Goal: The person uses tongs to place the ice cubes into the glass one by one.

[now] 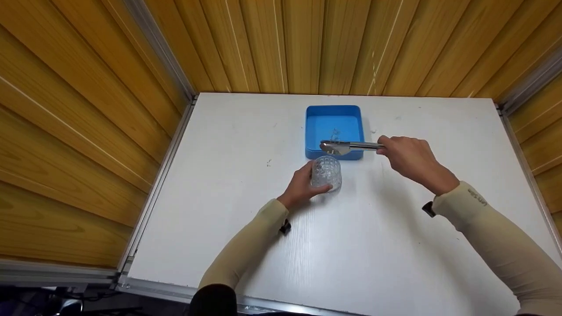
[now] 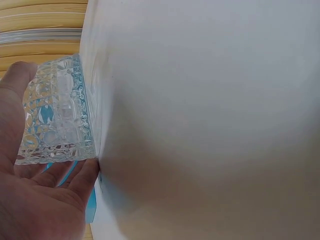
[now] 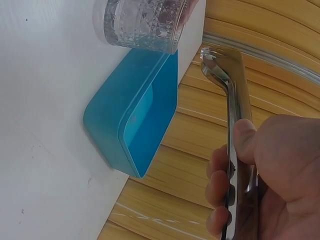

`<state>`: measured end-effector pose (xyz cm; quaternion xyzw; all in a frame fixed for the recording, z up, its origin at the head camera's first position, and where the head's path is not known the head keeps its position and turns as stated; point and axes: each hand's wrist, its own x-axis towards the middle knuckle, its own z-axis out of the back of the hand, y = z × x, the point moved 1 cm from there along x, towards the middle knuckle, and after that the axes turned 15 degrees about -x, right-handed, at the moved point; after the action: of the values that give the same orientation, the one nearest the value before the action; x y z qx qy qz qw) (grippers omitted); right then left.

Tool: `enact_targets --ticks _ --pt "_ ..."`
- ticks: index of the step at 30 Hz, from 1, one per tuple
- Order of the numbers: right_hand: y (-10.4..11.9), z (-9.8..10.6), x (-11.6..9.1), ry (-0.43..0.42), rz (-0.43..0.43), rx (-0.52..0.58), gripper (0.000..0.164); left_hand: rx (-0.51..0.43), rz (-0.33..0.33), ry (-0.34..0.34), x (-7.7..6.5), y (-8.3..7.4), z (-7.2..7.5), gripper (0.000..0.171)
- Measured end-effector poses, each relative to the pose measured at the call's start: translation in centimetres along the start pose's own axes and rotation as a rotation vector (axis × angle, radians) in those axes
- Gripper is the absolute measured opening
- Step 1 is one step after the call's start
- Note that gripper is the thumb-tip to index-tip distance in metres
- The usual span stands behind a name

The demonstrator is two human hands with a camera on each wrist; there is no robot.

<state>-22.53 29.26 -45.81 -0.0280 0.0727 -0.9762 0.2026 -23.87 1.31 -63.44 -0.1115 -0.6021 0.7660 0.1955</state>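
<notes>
A clear patterned glass (image 1: 326, 172) stands upright on the white table, its textured side close up in the left wrist view. My left hand (image 1: 302, 184) holds it, thumb on the near side and fingers on the other. In my right hand (image 1: 410, 158) are shiny metal tongs (image 3: 231, 107), gripped between thumb and fingers. Their tips hang above the near edge of a blue box (image 1: 311, 155), just beyond the glass. Something small and clear shows at the tips; its kind is unclear. Inside the box, clear pieces (image 1: 335, 132) lie partly hidden behind the tongs.
The white table (image 1: 228, 175) carries small dark marks. Wood-patterned panels (image 1: 303, 48) rise behind it and at both sides, with metal framing (image 1: 160, 44) at the corners. A metal rail runs along the table's front edge.
</notes>
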Motion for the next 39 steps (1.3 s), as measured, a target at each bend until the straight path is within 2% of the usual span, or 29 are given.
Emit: enact_targets --ticks 11,19,34,39 --pt "0.26 -0.18 -0.35 0.007 0.022 0.012 0.012 -0.026 0.005 0.007 -0.07 -0.13 0.05 0.087" --pt "0.33 -0.31 -0.4 0.017 0.022 -0.001 0.011 0.0 0.006 0.005 -0.07 -0.24 0.03 0.089" --pt "0.51 -0.59 -0.27 0.056 0.02 0.003 0.018 -0.002 0.036 0.002 -0.11 -0.22 0.03 0.09" --pt "0.53 -0.76 -0.31 0.077 0.016 0.009 0.022 -0.002 0.018 0.003 -0.07 -0.18 0.08 0.088"
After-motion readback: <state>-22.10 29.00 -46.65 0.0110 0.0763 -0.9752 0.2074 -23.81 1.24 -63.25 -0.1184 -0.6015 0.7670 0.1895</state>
